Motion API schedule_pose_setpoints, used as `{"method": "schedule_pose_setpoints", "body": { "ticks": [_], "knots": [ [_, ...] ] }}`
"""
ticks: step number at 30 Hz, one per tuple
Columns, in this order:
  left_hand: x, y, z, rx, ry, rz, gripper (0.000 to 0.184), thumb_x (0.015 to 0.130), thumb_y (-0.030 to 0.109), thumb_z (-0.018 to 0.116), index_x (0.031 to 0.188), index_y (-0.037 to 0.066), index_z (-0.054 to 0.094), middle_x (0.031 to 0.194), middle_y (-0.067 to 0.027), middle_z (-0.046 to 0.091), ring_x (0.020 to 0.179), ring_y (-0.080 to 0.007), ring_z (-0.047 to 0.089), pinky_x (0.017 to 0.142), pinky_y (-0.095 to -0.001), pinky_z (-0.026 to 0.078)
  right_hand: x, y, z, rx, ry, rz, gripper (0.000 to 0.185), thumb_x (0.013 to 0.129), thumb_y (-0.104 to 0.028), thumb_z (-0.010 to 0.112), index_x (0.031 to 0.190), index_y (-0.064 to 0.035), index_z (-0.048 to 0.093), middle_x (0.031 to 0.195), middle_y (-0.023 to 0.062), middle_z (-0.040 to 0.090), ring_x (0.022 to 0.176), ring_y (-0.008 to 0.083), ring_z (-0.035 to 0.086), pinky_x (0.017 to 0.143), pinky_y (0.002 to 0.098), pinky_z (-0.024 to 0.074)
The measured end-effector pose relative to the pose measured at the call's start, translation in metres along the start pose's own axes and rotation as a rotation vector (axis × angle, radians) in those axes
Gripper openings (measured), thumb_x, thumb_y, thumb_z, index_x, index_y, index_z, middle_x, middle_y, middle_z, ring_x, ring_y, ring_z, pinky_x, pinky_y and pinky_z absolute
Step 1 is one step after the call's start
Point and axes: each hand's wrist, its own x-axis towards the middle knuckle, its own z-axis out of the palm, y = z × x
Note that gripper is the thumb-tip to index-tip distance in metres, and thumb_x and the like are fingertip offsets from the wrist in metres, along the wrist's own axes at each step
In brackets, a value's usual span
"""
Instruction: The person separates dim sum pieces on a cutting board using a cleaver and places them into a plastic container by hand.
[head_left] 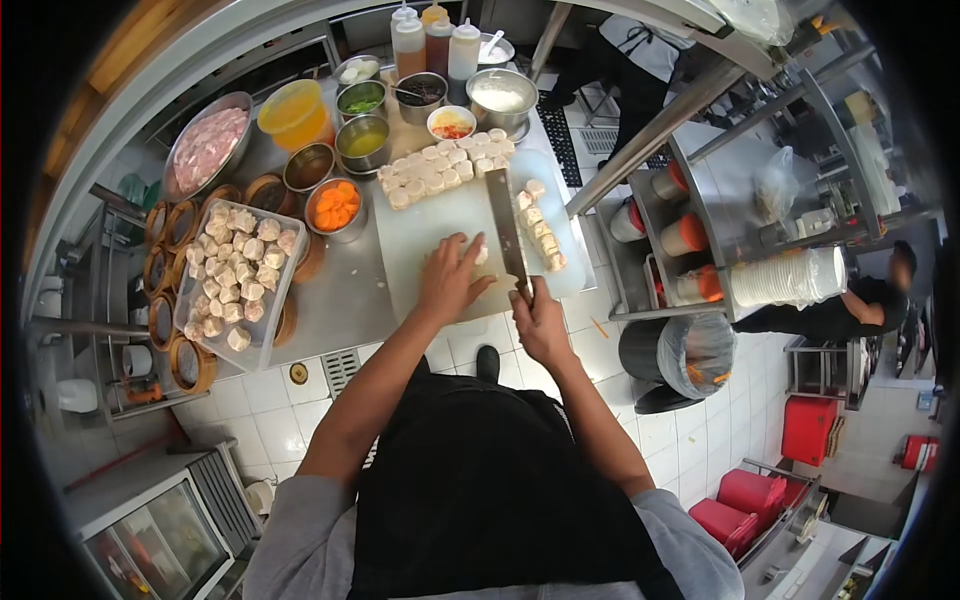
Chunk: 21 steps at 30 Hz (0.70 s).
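My right hand (542, 322) is wrapped round the handle of a cleaver (508, 235), its long blade pointing away from me over the white cutting board (430, 235). Left of the blade, my left hand (450, 278) rests on the board with its fingers apart. A small white dough piece (482, 252) lies by its fingertips; whether they touch it I cannot tell. Pale dough pieces (440, 168) stand in rows along the board's far edge. Right of the cleaver, more dough pieces (541, 228) form a line on a bluish board (570, 255).
At the left, a plastic tub (268, 325) holds many dumplings, near bamboo steamers (192, 368) and a bowl of raw meat (210, 150). Carrots (337, 206), sauce bowls and squeeze bottles (463, 52) stand behind. A lined bin (697, 352) is at right; two other people are farther off.
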Motion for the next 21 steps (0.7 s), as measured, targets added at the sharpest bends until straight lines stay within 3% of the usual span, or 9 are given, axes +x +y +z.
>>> {"method": "schedule_pose_setpoints", "body": {
  "ticks": [3,4,7,12,13,14,16,17,21],
  "knots": [
    [0.011,-0.02,0.033,0.004,-0.135,-0.038,0.052,0.089,0.025,0.083,0.133,0.006,0.065,0.121,-0.0167,0.056,0.108,-0.0377,0.064,0.088,-0.0505,0.055,-0.005,0.011,-0.024,0.071,-0.034,0.181,0.035,0.11,-0.023,0.059,0.137,-0.0015,0.052,0.072,0.0135,0.066,0.059,0.022,0.062,0.058,0.0415,0.0512],
    [0.01,-0.03,0.036,0.016,-0.168,-0.103,0.051,0.089,0.025,0.083,0.133,0.007,0.065,0.12,-0.0163,0.056,0.107,-0.0376,0.064,0.087,-0.0513,0.056,-0.004,0.046,-0.027,-0.002,0.004,0.088,0.035,0.111,-0.023,0.058,0.136,0.0004,0.052,0.069,0.0097,0.064,0.053,0.0191,0.057,0.051,0.0389,0.0471],
    [0.007,-0.038,-0.014,-0.197,0.056,-0.214,0.041,0.093,0.02,0.08,0.129,0.007,0.066,0.119,-0.0172,0.058,0.1,-0.0386,0.067,0.086,-0.0516,0.058,-0.016,0.044,-0.039,0.216,0.021,0.177,0.02,0.111,-0.019,0.057,0.121,-0.0026,0.054,0.066,0.0007,0.054,0.05,0.0085,0.049,0.044,0.0296,0.0428],
    [-0.027,-0.094,-0.176,-0.008,0.436,-0.376,0.031,0.096,0.015,0.075,0.125,0.005,0.066,0.117,-0.0206,0.066,0.102,-0.0383,0.069,0.085,-0.0479,0.058,-0.037,0.053,-0.047,0.304,-0.007,0.207,0.011,0.11,-0.016,0.059,0.11,-0.0065,0.054,0.068,-0.0014,0.053,0.053,0.0066,0.05,0.044,0.0269,0.0409],
    [-0.03,-0.087,-0.21,-0.221,0.51,-0.618,0.028,0.099,0.013,0.071,0.125,0.003,0.066,0.115,-0.0205,0.068,0.106,-0.04,0.068,0.089,-0.0484,0.057,-0.039,0.052,-0.046,0.302,-0.012,0.226,0.011,0.11,-0.016,0.059,0.111,-0.0062,0.054,0.068,-0.0011,0.054,0.052,0.007,0.05,0.044,0.0272,0.041],
    [-0.044,-0.112,-0.239,0.274,0.525,-0.314,0.03,0.099,0.014,0.071,0.126,0.002,0.066,0.117,-0.0208,0.068,0.109,-0.0414,0.066,0.095,-0.0495,0.055,-0.042,0.05,-0.045,0.297,-0.007,0.247,0.012,0.109,-0.016,0.06,0.112,-0.0058,0.055,0.068,-0.0008,0.054,0.052,0.0073,0.05,0.045,0.0275,0.041],
    [-0.052,-0.135,-0.264,0.594,0.411,-0.439,0.046,0.098,0.021,0.074,0.137,0.0,0.064,0.125,-0.0256,0.067,0.111,-0.0462,0.063,0.1,-0.053,0.05,-0.043,0.049,-0.046,0.256,-0.003,0.287,0.021,0.109,-0.017,0.061,0.124,-0.003,0.056,0.069,0.0004,0.056,0.051,0.0091,0.05,0.044,0.0302,0.043],
    [-0.036,-0.106,-0.276,0.723,0.299,-0.462,0.055,0.098,0.025,0.074,0.144,-0.001,0.059,0.133,-0.028,0.065,0.119,-0.0475,0.061,0.104,-0.0558,0.047,-0.042,0.045,-0.048,0.222,-0.001,0.262,0.022,0.109,-0.019,0.061,0.123,-0.0025,0.057,0.069,0.0017,0.057,0.052,0.0102,0.052,0.046,0.031,0.0445],
    [0.004,-0.068,-0.183,0.271,0.116,-0.313,0.056,0.097,0.017,0.069,0.149,0.001,0.055,0.147,-0.0247,0.059,0.132,-0.0461,0.055,0.114,-0.0534,0.043,-0.051,0.033,-0.057,0.186,0.05,0.247,0.025,0.108,-0.023,0.063,0.122,-0.0029,0.057,0.07,0.0056,0.061,0.053,0.0131,0.057,0.049,0.033,0.0482]
  ]
}}
